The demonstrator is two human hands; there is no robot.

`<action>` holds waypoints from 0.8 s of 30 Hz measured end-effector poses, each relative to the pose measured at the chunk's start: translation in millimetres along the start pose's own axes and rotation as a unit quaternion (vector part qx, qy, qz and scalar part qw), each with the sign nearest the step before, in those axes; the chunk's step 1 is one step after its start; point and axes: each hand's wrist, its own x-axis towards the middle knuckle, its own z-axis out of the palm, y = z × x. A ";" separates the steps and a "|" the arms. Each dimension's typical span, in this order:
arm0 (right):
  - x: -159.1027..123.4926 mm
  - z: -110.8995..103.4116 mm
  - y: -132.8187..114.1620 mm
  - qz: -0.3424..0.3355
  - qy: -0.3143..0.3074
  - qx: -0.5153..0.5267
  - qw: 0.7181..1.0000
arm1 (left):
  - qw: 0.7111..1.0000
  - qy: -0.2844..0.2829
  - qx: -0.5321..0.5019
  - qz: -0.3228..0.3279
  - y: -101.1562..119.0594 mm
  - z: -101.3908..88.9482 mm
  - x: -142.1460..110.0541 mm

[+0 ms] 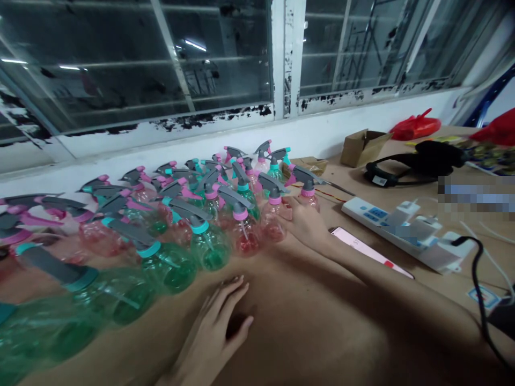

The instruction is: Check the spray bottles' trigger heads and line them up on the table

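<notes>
Pink and green, looks well along, with bottles (211,251) grouped on the bench (298,321) under fitted sprayers (187,209), left hand (211,324) spread and empty nearby, right hand (308,222) at 2 end bottles, but cannot tell its grip or the work left.

Three see-through pink spray bottles (246,242), grey-triggered and pink-collared, stand upright near centre, the end one toward three o'clock; matching green bottles (211,253), turquoise-collared, continue their front row toward eight o'clock.
</notes>
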 end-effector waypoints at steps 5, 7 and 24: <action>-12.6 -9.8 2.9 -0.005 -0.015 -0.016 1.000 | 0.995 -0.004 -0.092 -0.028 16.3 3.7 13.0; -21.9 -17.4 2.7 -0.014 -0.026 -0.017 0.999 | 0.990 -0.013 -0.132 -0.038 22.3 5.2 21.9; -106.1 -65.0 -39.8 -0.105 -0.154 0.086 0.979 | 0.976 0.011 -0.214 -0.049 44.9 6.7 21.9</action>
